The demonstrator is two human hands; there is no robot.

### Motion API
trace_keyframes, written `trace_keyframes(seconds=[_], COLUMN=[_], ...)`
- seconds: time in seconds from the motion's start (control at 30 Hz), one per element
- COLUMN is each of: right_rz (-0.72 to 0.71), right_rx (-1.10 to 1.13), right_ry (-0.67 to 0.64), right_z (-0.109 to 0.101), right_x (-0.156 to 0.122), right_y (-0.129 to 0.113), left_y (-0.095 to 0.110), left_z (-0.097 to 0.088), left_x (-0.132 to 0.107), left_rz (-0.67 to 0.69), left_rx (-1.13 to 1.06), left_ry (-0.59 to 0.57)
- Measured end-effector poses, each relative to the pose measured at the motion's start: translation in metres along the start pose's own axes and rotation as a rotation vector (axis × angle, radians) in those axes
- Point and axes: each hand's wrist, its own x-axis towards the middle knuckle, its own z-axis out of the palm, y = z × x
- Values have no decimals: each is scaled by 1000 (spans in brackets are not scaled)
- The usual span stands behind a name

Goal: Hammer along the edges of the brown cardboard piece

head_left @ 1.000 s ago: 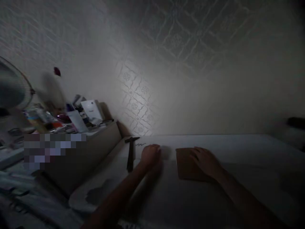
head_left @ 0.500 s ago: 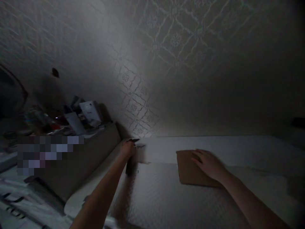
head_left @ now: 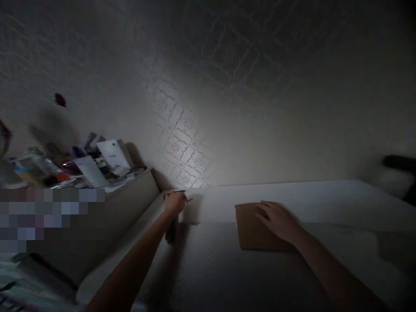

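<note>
Because the light is so dim, I judge the grip with caution: beside the cluttered ledge [head_left: 134,208] on the left, the left hand [head_left: 174,203] looks closed around the hammer [head_left: 170,234], close to its head, the handle pointing near. Held that high, it could twist in the palm if lifted quickly. Just to the right lie small dark pieces [head_left: 190,200], too tiny to name; a careless wrist might scatter them. Farther right, the brown board [head_left: 251,234] lies on the pale surface [head_left: 214,255], the right hand [head_left: 277,219] open across it. If that palm presses only lightly, a knock could make the board slide.
</note>
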Motion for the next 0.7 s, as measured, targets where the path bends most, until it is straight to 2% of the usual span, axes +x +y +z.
trace_keyframes(seconds=[0.1, 0.17, 0.2, 0.3, 0.37, 0.43, 0.5, 0.6, 0.63, 0.7], right_rz=[0, 1, 3, 15, 13, 10, 11, 11, 12, 23], right_rx=[-5, -15, -16, 1, 8, 8, 8, 1, -3, -6], right_ry=[-3, -4, -5, -3, -4, -3, -7, -24, -26, -19], right_z=[-1, -2, -2, -4, -6, -7, -7, -8, -8, -8], right_x=[1, 1, 1, 1, 0, 0, 0, 0, 0, 0], right_y=[0, 0, 0, -2, -3, -5, -5, -6, -6, -6], left_y=[37, 66, 80, 110, 117, 113, 99, 64, 49, 19], left_z=[-3, -2, -2, 0, 1, 1, -1, -4, -5, -4], left_x=[-14, -28, -35, -54, -61, -63, -62, -58, -58, -59], left_rz=[184, 401, 469, 572, 583, 570, 502, 210, 71, -114], left_rx=[-53, -111, -131, -155, -157, -191, -231, -146, -72, 52], left_ry=[4, -2, -13, -39, -62, -68, -25, 96, 110, 80])
